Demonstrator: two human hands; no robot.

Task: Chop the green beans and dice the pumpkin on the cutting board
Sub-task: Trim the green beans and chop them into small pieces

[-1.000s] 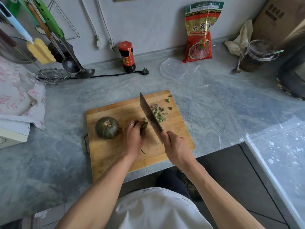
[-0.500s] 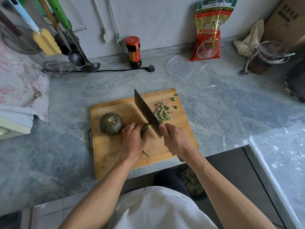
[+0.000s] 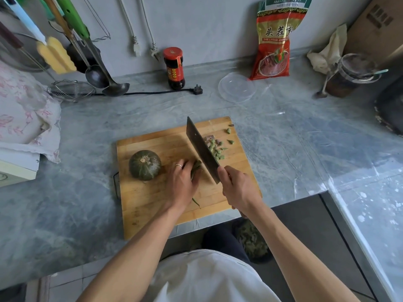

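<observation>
Head view: green beans (image 3: 195, 170) mostly hidden under left hand (image 3: 182, 185), which pins them on cutting board (image 3: 152, 201). Knife handle buried in right hand (image 3: 237, 189); cleaver (image 3: 201, 149) tilted beside chopped pieces (image 3: 214, 149). Pumpkin (image 3: 145, 165) whole, left.

soft, even daylight fills the scene, brightest to the right of the cutting board (image 3: 152, 205), where glare whitens the bench (image 3: 305, 138). faint shadows lie left of the cleaver (image 3: 201, 149). wide-angle distortion bends the edges. the centre is sharp, the corners slightly soft.
</observation>
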